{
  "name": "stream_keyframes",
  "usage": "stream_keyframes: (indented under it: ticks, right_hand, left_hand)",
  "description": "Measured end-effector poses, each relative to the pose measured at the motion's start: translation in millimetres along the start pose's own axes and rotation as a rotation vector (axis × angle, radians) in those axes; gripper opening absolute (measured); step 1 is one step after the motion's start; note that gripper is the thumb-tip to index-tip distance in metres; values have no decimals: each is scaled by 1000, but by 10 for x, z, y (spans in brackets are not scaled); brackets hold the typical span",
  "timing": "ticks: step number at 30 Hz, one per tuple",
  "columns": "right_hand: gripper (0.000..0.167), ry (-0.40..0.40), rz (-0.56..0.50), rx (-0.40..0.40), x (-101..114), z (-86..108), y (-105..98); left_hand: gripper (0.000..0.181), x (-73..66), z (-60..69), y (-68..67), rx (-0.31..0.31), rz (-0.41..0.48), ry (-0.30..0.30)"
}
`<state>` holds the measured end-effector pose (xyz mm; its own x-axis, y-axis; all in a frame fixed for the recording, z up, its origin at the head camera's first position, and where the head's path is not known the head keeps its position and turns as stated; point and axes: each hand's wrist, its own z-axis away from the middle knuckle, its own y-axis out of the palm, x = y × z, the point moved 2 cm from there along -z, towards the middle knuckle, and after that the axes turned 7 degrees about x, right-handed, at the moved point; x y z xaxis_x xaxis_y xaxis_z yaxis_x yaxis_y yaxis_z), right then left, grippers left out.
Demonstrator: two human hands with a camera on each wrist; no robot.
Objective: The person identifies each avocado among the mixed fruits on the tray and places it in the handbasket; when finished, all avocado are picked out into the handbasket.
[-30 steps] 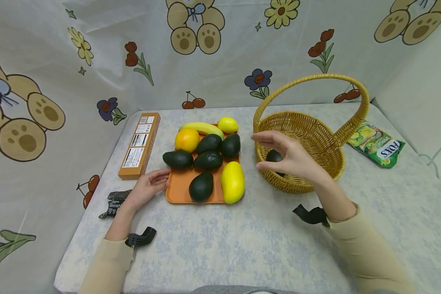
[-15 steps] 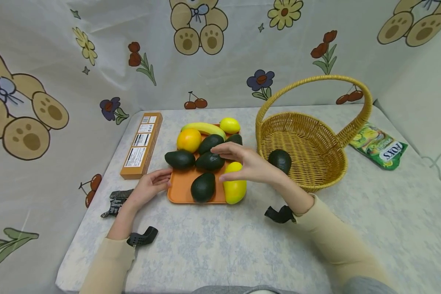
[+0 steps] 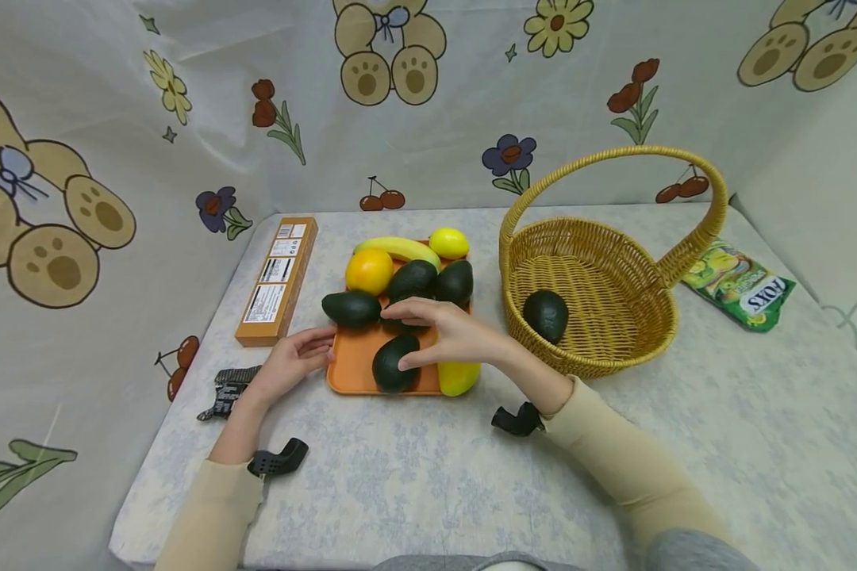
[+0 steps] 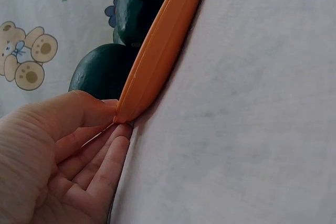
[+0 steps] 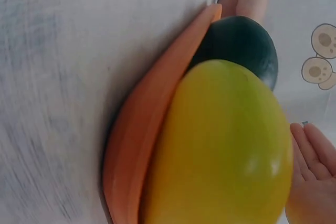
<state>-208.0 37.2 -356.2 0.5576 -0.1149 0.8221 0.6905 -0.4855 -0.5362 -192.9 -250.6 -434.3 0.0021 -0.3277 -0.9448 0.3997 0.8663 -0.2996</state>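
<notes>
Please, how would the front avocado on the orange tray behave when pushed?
The front avocado would probably roll, because its body is rounded. Its smooth-looking skin may be slippery. The orange tray has a raised rim, which might stop it.

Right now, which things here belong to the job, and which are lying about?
Likely the job: rectangular orange tray, oval dark-green avocados, round golden wicker basket; possibly yellow and orange fruit.

Apparently lying about: long brown cardboard box, crumpled black packet, flat green FOX'S bag.
</notes>
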Motion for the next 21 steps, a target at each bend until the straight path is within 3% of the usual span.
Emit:
stream_keyframes:
  ticks: [7, 15, 21]
  right_hand:
    - [66, 50, 28, 78, -102, -68, 81]
    - [68, 129, 268, 119, -151, -123, 111]
    - [68, 157, 311, 151, -157, -146, 122]
  left_hand:
    - [49, 4, -9, -6, 2, -4, -6]
    - [50, 0, -3, 3, 5, 9, -3]
    - [50, 11, -5, 0, 13, 31, 6]
